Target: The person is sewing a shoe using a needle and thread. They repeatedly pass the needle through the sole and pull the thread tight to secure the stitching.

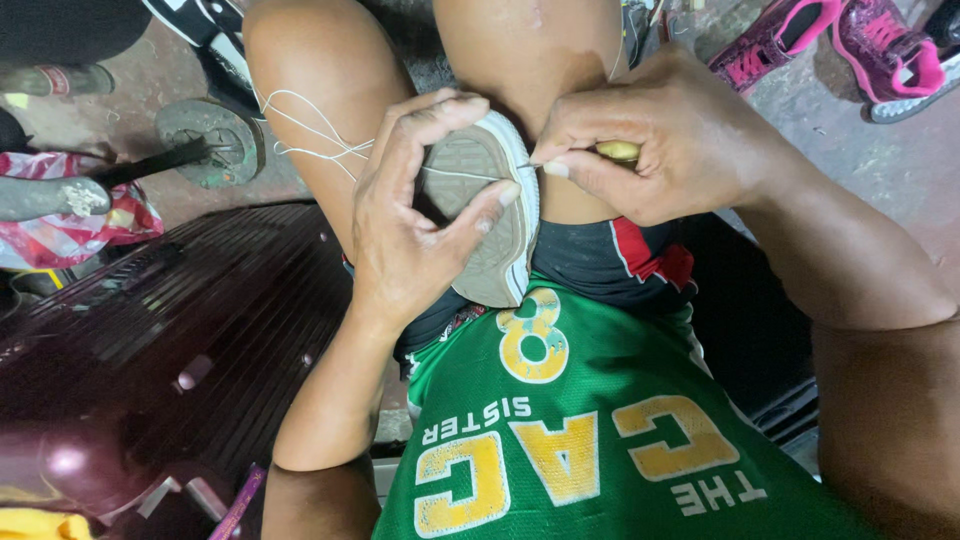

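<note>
We judge sole-stitching underway; left hand (420, 225) clamps shoe (490, 215); right hand (650, 145) pinches yellow-handled awl (615, 152) at rim; next: push through, draw thread (310, 135) taut.

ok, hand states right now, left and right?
Left hand: closed around the shoe, sole up, between the knees.
Right hand: closed on a yellow-handled tool, tip at the shoe's edge.

Sleeveless green jersey (600, 440), yellow white-edged print. Below jersey hem: black shorts (600, 265), red-white panel. Arms, knees bare.
</note>
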### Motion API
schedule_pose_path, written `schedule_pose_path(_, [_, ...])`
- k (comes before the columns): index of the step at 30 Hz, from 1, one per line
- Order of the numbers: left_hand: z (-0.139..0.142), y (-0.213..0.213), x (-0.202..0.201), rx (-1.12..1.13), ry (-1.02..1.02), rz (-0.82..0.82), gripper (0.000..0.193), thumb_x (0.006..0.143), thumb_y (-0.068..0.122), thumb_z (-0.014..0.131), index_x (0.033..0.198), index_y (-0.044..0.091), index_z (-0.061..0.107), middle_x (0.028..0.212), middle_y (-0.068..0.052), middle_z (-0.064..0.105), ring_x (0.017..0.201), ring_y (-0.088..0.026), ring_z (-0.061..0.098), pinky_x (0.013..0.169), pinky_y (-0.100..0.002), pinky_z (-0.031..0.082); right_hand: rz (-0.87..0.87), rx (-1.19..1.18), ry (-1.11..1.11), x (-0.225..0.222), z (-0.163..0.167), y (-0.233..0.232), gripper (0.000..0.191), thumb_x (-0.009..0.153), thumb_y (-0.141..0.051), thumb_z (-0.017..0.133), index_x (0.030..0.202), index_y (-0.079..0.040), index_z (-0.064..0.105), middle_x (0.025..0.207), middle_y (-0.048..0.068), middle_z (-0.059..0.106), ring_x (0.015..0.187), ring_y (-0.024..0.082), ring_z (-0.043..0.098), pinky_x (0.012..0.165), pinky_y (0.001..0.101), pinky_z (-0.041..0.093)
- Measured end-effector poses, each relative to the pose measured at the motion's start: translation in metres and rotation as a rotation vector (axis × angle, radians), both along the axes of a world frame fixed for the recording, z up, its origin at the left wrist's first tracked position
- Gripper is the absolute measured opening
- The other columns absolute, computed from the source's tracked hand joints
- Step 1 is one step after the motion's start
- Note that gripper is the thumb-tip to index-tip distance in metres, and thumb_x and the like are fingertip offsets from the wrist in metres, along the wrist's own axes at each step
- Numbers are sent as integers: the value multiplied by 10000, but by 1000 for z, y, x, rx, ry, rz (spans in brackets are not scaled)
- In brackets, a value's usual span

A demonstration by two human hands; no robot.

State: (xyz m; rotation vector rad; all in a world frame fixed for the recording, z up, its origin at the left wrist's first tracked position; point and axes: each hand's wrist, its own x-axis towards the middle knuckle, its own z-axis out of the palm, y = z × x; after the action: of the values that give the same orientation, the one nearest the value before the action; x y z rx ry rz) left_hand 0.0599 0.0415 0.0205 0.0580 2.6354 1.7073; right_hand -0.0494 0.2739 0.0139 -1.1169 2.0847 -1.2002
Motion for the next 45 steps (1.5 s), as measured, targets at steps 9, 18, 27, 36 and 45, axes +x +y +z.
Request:
schedule_pose_path(9, [4, -1, -7, 27, 0, -13, 550, 888, 51, 900, 1337, 60, 582, 1339, -132, 624, 1335, -251, 611, 1160, -329, 485, 16, -38, -72, -3, 0, -12, 105, 930, -74, 754, 941, -27, 661, 772, 63, 650, 672, 109, 643, 622, 272, 480])
schedule_pose_path(18, [-24, -73, 42, 23, -201, 137, 78, 988, 77, 744, 1045, 39, 707, 845, 7, 691, 792, -38, 609, 728, -231, 510, -6, -73, -159, -10, -16, 8, 73, 993, -47, 699, 1060, -17, 704, 883, 45, 698, 765, 77, 682, 670, 236, 512])
schedule_pose_path(27, [-29, -118, 67, -651, 204, 341, 429, 1153, 165, 590, 1530, 82, 402, 1556, -138, 452, 1412, -297, 463, 1208, -409, 375, -102, -140, -400, 11, -33, 19, 72, 1118, 6, 622, 1129, 57, 672, 863, 68, 665, 724, 73, 609, 637, 192, 453])
schedule_pose_path(36, [-50, -52, 61, 113, -3, 175, 124, 1105, 75, 732, 1086, 61, 611, 808, -71, 605, 611, -130, 494, 566, -243, 430, -214, -156, -383, 18, -32, 15, 113, 1053, 28, 589, 1151, 69, 625, 812, 51, 629, 738, 60, 594, 642, 185, 439])
schedule_pose_path(45, [-32, -32, 45, 484, -109, 396, 67, 1179, 113, 571, 1183, 74, 625, 746, -45, 584, 598, -132, 525, 569, -260, 429, -201, -95, -147, 20, -21, 9, 76, 1105, -2, 654, 1125, 63, 689, 880, 55, 675, 760, 75, 627, 681, 206, 492])
